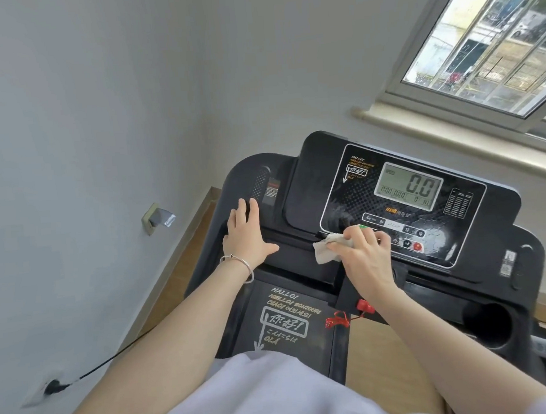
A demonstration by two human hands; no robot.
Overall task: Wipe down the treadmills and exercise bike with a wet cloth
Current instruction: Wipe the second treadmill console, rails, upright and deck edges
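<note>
A black treadmill [308,178] stands in front of me, its console display [408,186] lit and reading 0.0. My right hand [362,252] presses a crumpled white cloth [324,248] against the lower left part of the console, beside the row of buttons. My left hand [247,234] lies flat with fingers spread on the console's left wing, near the speaker grille; a silver bangle [238,262] circles that wrist. Wet streaks show on the console's right side.
A red safety key and cord [347,314] hang below the console. A cup holder [486,324] is at the right. A black power cable [114,357] runs to a wall socket [51,387] at the left. A window [492,36] and its sill sit above right, over wooden floor.
</note>
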